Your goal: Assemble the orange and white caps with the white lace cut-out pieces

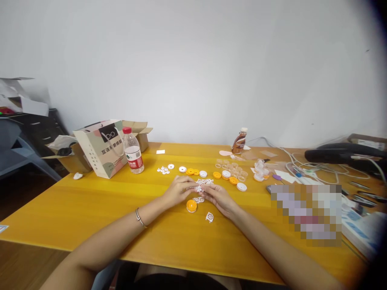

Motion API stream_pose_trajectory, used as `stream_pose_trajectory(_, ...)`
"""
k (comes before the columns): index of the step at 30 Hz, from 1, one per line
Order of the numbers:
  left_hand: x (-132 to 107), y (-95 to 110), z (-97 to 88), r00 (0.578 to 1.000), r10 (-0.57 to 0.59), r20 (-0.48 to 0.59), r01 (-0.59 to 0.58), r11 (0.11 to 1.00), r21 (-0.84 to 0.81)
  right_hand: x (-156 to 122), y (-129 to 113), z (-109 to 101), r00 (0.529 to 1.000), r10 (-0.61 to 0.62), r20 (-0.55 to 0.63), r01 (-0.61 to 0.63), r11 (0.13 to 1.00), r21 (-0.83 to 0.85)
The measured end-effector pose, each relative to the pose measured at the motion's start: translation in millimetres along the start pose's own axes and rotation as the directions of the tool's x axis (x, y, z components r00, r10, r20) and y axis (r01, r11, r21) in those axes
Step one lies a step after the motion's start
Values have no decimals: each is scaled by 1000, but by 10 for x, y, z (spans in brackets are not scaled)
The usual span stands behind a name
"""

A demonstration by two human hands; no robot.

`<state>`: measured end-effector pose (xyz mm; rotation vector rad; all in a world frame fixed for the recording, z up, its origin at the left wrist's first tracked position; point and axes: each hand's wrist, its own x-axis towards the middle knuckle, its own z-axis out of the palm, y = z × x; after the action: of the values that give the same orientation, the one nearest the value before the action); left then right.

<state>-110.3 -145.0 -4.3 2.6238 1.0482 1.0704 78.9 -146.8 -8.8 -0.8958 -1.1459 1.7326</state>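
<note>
Small white lacy plastic piece (198,188), pinched between left hand (178,190) and right hand (219,198) fingers

Plain white wall (193,60) behind, even soft light, glossy yellow wooden tabletop (90,209) filling the view, grey chair (18,155) and dark shelf (39,125) beyond its left edge, dark floor (18,197) below
</note>
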Motion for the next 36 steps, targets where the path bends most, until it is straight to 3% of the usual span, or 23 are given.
stream_pose_trajectory(11, -9, 42, 0, 996, 76, 49, -81, 992, 101, -15, 36, 53, 998, -53, -12, 52, 993, -104)
stream_pose_trajectory(19, -5, -34, -54, 990, 118, 72, -124, 987, 98, -26, 3, 35, 996, -54, 75, 65, 986, -156)
stream_pose_trajectory(30, -8, 32, -14, 992, 101, 79, -109, 989, 99, 4, 33, 35, 996, -92, -15, 89, 983, -158)
stream_pose_trajectory(36, 25, -95, -150, 998, 10, 67, -12, 1000, 28, 41, -7, -28, 978, -170, -124, 152, 978, -140)
